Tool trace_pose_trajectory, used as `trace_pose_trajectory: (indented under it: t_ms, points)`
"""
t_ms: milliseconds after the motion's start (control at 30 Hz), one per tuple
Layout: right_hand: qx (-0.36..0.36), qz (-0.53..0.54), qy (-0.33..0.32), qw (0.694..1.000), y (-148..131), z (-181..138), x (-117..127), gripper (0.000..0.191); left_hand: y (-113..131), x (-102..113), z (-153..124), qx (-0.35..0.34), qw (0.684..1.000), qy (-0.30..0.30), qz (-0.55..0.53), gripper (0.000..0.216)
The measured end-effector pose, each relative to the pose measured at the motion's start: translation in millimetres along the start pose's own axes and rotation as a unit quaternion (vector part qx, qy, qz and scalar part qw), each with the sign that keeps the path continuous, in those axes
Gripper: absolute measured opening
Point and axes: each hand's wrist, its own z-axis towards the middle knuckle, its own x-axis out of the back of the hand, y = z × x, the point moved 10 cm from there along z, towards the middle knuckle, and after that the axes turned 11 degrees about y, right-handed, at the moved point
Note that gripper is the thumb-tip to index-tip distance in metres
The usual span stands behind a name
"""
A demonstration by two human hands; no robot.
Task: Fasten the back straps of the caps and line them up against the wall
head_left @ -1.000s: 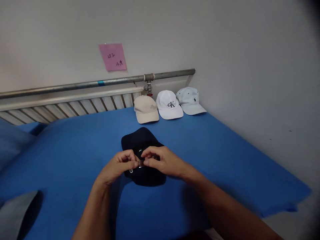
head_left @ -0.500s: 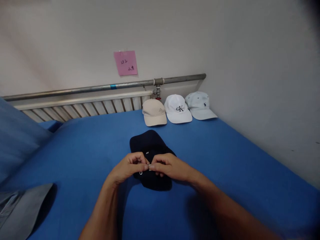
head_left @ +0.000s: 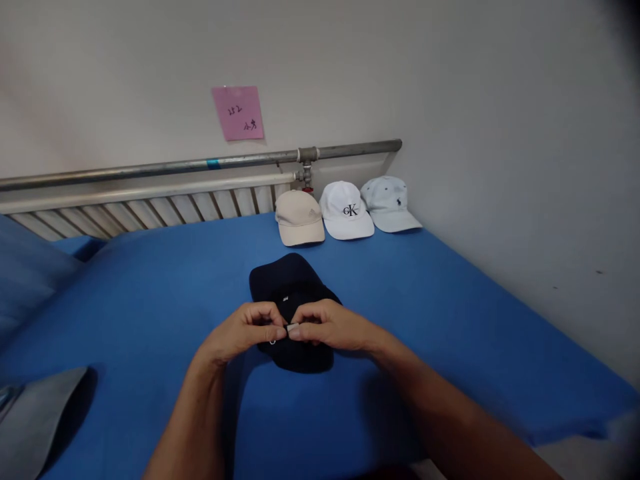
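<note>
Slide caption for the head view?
Left hand and right hand pinch at a dark cap on a blue surface, three paler caps behind.

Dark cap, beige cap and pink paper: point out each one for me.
Dark cap (head_left: pixel 286 276): head view, on its brim.
Beige cap (head_left: pixel 299 211): head view, on the front of its crown.
Pink paper (head_left: pixel 239 115): head view, on the middle of the sheet.

Handwritten on a pink note on the wall: "252" — and, below it, two Chinese characters, the first "小", the second unclear. A black "CK" monogram fronts the white cap; a dark horse-and-rider emblem marks the pale blue cap. The beige cap bears a faint logo — the dark cap's small white label is illegible.
</note>
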Motion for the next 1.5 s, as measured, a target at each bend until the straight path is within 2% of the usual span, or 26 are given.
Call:
trace_pose_trajectory:
  t_ms: [167, 367, 567, 833, 1033, 1233, 1300, 1400, 1467, 1500]
  points:
    - [-0.012, 0.044, 0.009, 0.999, 4.5, 4.1, 1.8, 0.024, -1.4, 7.6, 1.5, -0.013, 1.0, 0.018, 0.016, 0.026]
    - [-0.014, 0.07, 0.026, 0.997, 9.0, 9.2, 5.8, 0.025, -1.1, 20.9, 4.0, -0.031, 0.998, 0.062, 0.011, 0.049]
    - [-0.011, 0.078, 0.03, 0.996, 9.9, 10.7, 5.7, 0.023, 3.1, 12.4, -0.7, -0.009, 1.0, 0.024, 0.016, 0.028]
    - [-0.001, 0.088, 0.033, 0.996, 7.6, 10.8, 2.9, 0.019, 2.2, 11.9, -1.7, 0.005, 1.0, 0.022, -0.014, 0.024]
    - [0.002, 0.089, 0.036, 0.995, 10.0, 12.7, 3.0, 0.017, 3.7, 11.9, -2.0, -0.003, 0.999, 0.021, -0.026, 0.025]
    - [0.003, 0.065, 0.034, 0.997, 15.7, 14.5, 5.4, 0.019, 9.6, 14.4, -4.2, -0.02, 0.999, 0.026, -0.038, 0.015]
    - [0.046, 0.036, 0.07, 0.996, 6.3, 12.7, 10.6, 0.013, 11.0, 17.4, -3.5, -0.029, 0.998, 0.04, -0.043, 0.015]
    - [0.18, -0.05, 0.141, 0.972, -24.5, 2.2, 15.6, 0.014, 11.3, 17.0, -1.5, -0.032, 0.997, 0.048, -0.046, 0.015]
    - [0.246, -0.107, 0.15, 0.952, -39.1, -5.3, 9.0, 0.013, 12.4, 11.7, -0.5, -0.035, 0.998, 0.033, -0.045, 0.016]
    - [0.255, -0.124, 0.148, 0.947, -40.9, -6.5, 5.9, 0.01, 13.0, 9.3, -0.2, -0.036, 0.998, 0.027, -0.044, 0.016]
